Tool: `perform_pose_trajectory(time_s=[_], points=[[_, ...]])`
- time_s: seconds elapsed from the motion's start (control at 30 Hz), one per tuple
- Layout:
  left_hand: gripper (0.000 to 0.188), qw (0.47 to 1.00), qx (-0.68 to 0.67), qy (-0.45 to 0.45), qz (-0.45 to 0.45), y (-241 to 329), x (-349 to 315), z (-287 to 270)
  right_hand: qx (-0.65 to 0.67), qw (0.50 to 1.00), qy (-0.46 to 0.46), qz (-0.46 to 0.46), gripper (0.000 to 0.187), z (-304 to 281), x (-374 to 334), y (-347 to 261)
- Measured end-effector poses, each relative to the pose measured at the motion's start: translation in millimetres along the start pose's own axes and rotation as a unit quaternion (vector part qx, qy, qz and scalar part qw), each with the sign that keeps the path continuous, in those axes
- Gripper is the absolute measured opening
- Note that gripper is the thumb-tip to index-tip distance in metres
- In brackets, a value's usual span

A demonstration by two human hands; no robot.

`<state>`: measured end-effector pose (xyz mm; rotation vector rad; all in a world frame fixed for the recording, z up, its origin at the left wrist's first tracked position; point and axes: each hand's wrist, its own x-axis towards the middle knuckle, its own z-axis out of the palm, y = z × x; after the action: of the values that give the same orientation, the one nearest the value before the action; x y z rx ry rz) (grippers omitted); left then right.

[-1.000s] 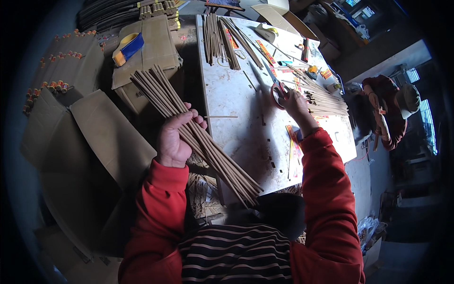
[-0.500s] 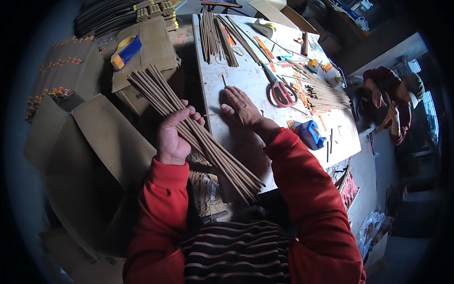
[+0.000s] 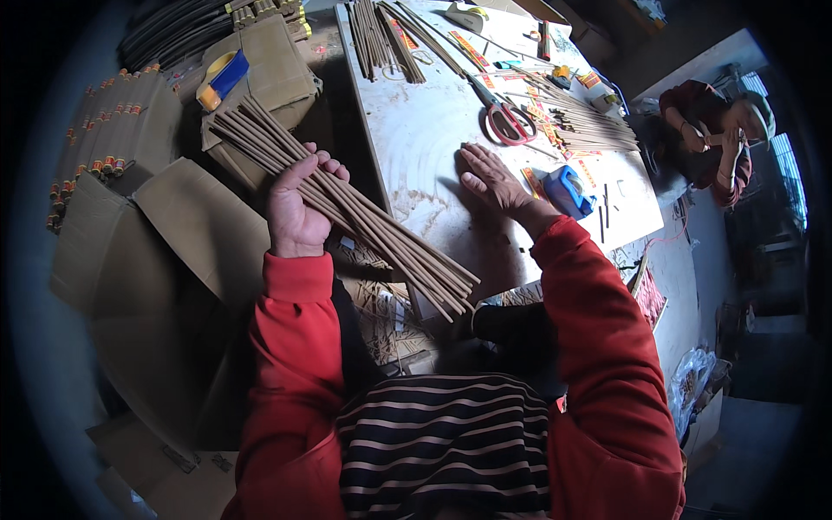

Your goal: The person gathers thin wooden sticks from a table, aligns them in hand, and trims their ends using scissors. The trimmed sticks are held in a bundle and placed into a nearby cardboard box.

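Observation:
My left hand is wrapped round a loose bundle of long brown incense sticks. The bundle slants from upper left to lower right, its lower end over the table's near edge. On the pale worktable, my right hand lies palm down with its fingers stretched out, holding nothing that shows. Red-handled scissors lie just beyond it, and a blue tape dispenser stands to its right.
More sticks lie at the table's far end, with loose ones and red-yellow labels at the right. An open cardboard box stands left; a closed carton bears a blue-yellow tape roll. A co-worker sits at the right.
My right hand has slid right across the table, away from its left edge. Small stick pieces that lay near that edge no longer show there. My left hand still grips the bundle.

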<state>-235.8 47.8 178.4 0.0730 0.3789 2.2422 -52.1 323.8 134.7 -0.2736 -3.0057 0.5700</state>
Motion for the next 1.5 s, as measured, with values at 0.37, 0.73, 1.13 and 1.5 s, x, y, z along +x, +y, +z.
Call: perform_pose_trajectory(time_s=[0.37,0.73,1.13,1.5], points=[[0.022,0.999,-0.026,0.012,0.040,2.4,5.3,-11.8,0.084,0.993,0.048,-0.067,0.062,0.8,-127.3,-71.2],[0.022,0.994,0.037,0.001,0.104,-14.5,-10.8,17.7,0.255,0.950,0.141,0.110,0.035,-12.1,-150.9,-90.1],[0.011,0.880,0.396,-0.159,0.207,-103.0,-61.1,156.1,0.258,0.904,0.334,0.062,0.055,-38.9,-60.9,-176.0],[0.050,0.835,0.476,-0.274,0.037,-98.4,-36.0,171.9,0.458,0.872,0.170,0.018,0.037,-31.2,-61.0,-127.9]])
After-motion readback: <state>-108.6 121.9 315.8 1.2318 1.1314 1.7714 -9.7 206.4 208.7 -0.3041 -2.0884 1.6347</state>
